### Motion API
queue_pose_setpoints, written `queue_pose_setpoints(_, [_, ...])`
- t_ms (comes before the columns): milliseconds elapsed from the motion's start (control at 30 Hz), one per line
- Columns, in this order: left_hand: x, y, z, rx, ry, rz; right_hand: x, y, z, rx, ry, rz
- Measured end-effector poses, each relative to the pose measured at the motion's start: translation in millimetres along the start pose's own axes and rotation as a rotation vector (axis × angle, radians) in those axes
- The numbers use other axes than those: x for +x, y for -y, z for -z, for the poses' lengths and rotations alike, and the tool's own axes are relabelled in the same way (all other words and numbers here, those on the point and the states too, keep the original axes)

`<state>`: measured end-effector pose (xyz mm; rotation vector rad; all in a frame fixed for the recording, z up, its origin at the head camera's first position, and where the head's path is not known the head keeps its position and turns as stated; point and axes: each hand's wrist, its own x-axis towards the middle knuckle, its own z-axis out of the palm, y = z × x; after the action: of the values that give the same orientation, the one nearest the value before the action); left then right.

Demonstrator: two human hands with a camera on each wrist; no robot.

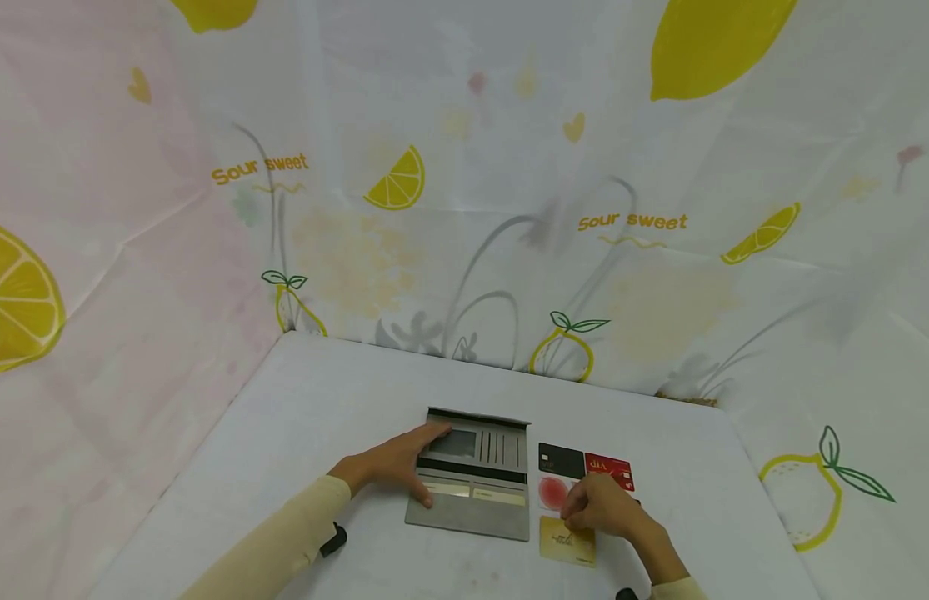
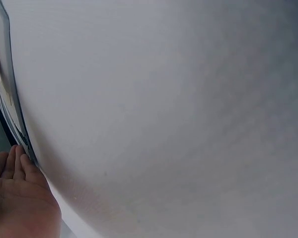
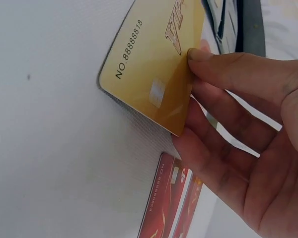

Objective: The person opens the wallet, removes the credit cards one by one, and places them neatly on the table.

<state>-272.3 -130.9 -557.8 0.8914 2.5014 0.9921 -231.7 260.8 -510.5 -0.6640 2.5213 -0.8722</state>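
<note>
A grey long wallet (image 1: pixel 471 518) lies unfolded on the white table. My left hand (image 1: pixel 389 460) rests across its left side, fingers spread, with the thumb on the lower half and a finger on the upper half. In the left wrist view that hand (image 2: pixel 27 206) lies along the wallet's edge. My right hand (image 1: pixel 605 507) pinches the upper edge of a gold VIP card (image 1: pixel 567 542) to the right of the wallet. In the right wrist view the thumb is on top of the gold card (image 3: pixel 154 64), one edge of which is raised off the table.
Above the gold card lie a black card (image 1: pixel 560 461), a red card (image 1: pixel 599 462) and a white card with a red circle (image 1: pixel 551 493). Pale cards (image 1: pixel 497 497) sit in the wallet's lower slots. Lemon-printed cloth walls (image 1: pixel 464 275) enclose the white table (image 1: pixel 329 367).
</note>
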Motion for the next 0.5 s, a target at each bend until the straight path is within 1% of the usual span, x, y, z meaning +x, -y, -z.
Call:
queue_pose_setpoints(167, [-0.6, 0.9, 0.2, 0.0, -0.004, -0.019, 0.1, 1.7, -2.3, -0.015, -0.021, -0.021])
queue_pose_setpoints(367, [-0.2, 1.6, -0.2, -0.005, -0.001, -0.013, 0.3, 3.0, -5.7, -0.038, -0.049, -0.025])
queue_pose_setpoints(500, [0.5, 3.1, -1.2, -0.002, -0.001, -0.016, 1.7, 2.9, -6.3, -0.061, -0.048, -0.022])
